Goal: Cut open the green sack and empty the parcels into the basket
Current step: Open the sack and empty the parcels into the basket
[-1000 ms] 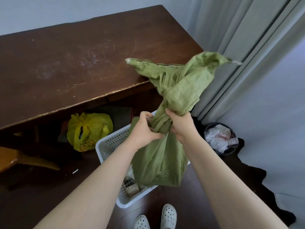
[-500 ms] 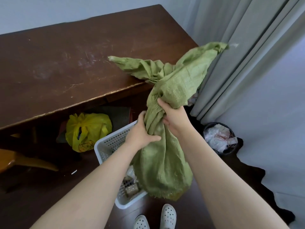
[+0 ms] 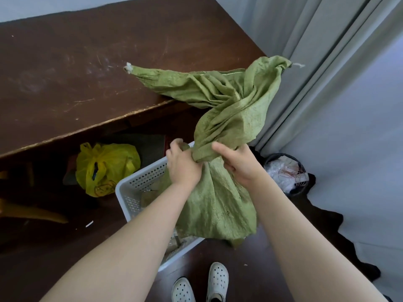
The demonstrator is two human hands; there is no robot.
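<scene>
Left hand [image 3: 183,167] and right hand [image 3: 238,165] are squeezing the green sack [image 3: 218,203] tight, emptying it over the basket [image 3: 141,179] at 7 o'clock; next, probably shaking.

Much here is covered or cut off

The green woven sack [image 3: 218,203] and both forearms hide most of the white perforated plastic basket [image 3: 135,184], and its contents cannot be made out. The fingertips of the left hand [image 3: 183,166] and right hand [image 3: 239,164] are buried in the sack's folds. The dark brown wooden bench [image 3: 87,73] runs off the left edge.

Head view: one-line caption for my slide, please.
The left hand and right hand grip the bunched green sack above the white basket by the table.
</scene>
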